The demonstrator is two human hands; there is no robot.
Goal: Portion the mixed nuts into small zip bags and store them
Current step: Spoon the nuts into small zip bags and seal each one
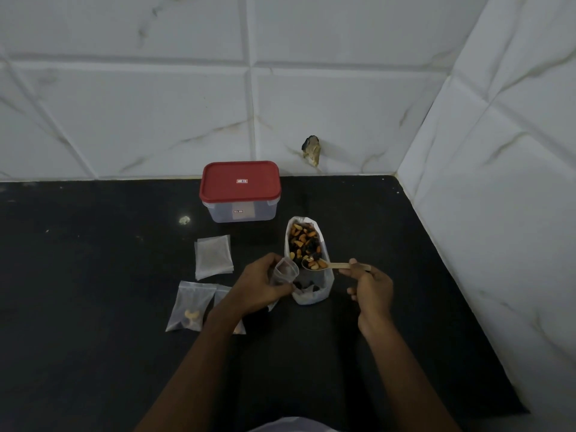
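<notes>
Head view, left hand [255, 286] pinching open small zip bag [284, 272], right hand [372, 283] gripping wooden spoon [324, 265] of mixed nuts [304, 241], red-lidded container [240, 190] labels too small to read

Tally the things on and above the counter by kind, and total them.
Box with red lid: 1
Big nut bag: 1
Spoon: 1
Filled small bags: 2
Open small bag, in the left hand: 1
Pile of empty small bags: 1 (number within unclear)
Total: 7, the pile counted as one
</notes>
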